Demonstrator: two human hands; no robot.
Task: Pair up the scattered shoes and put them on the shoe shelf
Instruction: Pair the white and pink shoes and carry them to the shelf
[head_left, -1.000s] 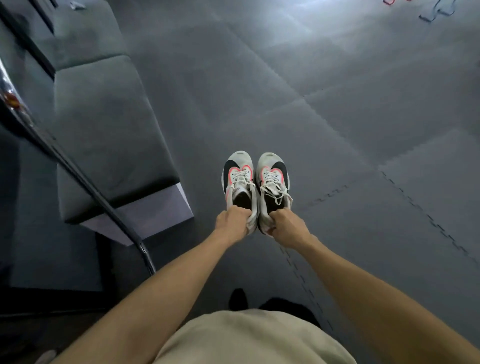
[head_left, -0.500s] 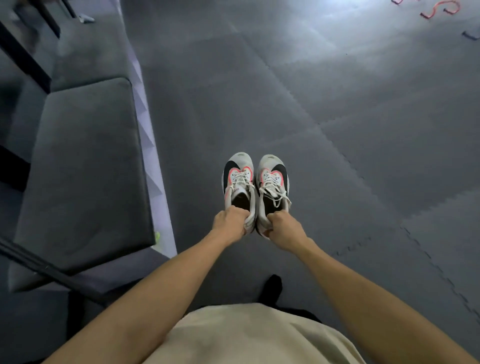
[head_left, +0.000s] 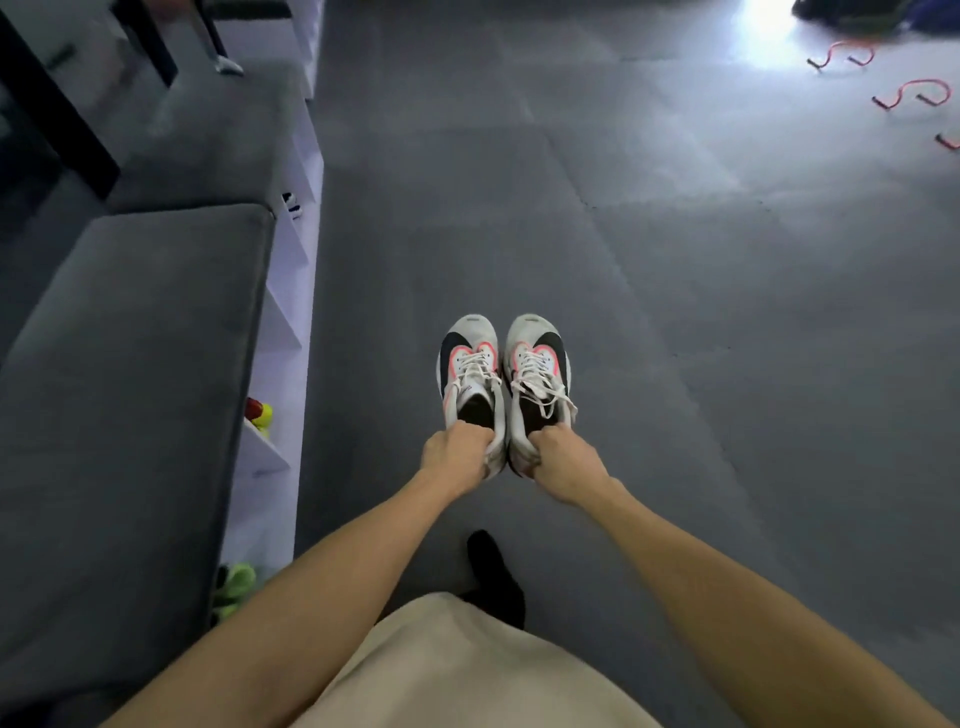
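The paired sneakers (head_left: 506, 379) were gripped at the heels, one by each curled hand (head_left: 457, 457) (head_left: 563, 465), and had been carried alongside the shoe shelf (head_left: 283, 332), ready for shelving.

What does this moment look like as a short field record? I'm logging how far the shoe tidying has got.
left hand: left hand grips the heel of the left sneaker
right hand: right hand grips the heel of the right sneaker
pair: side by side, toes pointing away, held above the grey floor mat
shelf: white shoe shelf to the person's left, under a grey cushion; bright shoes already in it
progress: pair matched, not yet shelved
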